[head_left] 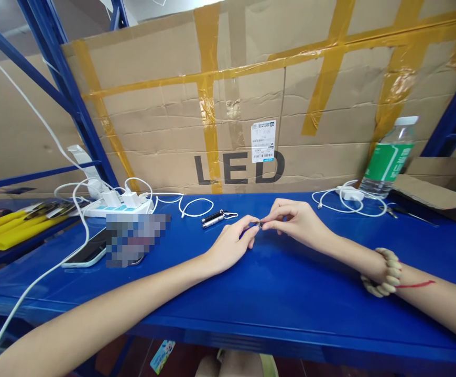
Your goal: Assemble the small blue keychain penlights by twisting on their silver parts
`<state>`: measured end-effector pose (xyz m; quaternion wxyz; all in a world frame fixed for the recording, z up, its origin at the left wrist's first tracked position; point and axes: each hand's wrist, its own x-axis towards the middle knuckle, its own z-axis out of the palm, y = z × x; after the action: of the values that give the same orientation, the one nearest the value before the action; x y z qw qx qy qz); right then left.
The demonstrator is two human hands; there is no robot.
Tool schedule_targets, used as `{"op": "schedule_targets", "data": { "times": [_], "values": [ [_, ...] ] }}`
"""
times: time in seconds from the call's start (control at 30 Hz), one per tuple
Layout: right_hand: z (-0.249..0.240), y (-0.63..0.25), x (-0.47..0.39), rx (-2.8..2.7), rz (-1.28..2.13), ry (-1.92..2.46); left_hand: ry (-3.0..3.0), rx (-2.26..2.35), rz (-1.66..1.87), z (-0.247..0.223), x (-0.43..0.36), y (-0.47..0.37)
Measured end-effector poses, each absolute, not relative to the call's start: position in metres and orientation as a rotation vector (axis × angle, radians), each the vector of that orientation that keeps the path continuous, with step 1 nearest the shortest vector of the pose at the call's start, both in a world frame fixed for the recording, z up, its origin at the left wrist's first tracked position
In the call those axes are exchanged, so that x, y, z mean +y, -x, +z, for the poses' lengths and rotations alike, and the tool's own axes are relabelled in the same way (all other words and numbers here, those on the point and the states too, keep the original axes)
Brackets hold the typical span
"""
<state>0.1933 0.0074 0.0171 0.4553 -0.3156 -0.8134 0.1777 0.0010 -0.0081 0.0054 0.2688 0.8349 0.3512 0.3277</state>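
Above the blue shelf, my left hand [231, 243] and my right hand [291, 221] meet at their fingertips. Both are closed in a pinch on one tiny dark, shiny piece [259, 224], too small to tell its kind. Fingers cover most of it. Just behind my left hand lie two slim pen-like tubes, one black [212, 217] and one silver [214, 222], with a metal clip ring [230, 215] at the right end. A beaded bracelet [389, 272] circles my right wrist.
Left: a power strip [106, 209] with plugs and white cables, a phone [88, 248], and a blurred-out item [136, 241]. Right: a coiled white cable [349, 199], a water bottle [391, 157], and a thin pointed tool [416, 215]. A large cardboard box [165, 136] stands behind.
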Motion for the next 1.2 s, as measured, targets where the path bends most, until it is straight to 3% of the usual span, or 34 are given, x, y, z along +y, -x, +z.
{"op": "schedule_targets", "data": {
  "times": [0.5, 0.97, 1.2],
  "values": [
    [0.020, -0.202, 0.014, -2.109, 0.675, 0.750, -2.262, 0.838, 0.761, 0.004, -0.010, -0.002],
    [0.023, -0.197, 0.006, -2.151, 0.804, 1.182, -2.350, 0.858, 0.833, 0.003, -0.010, -0.001],
    [0.019, -0.187, 0.001, -1.934, 1.107, 1.225, -2.308, 0.856, 0.926, 0.002, -0.007, -0.003]
  ]
}}
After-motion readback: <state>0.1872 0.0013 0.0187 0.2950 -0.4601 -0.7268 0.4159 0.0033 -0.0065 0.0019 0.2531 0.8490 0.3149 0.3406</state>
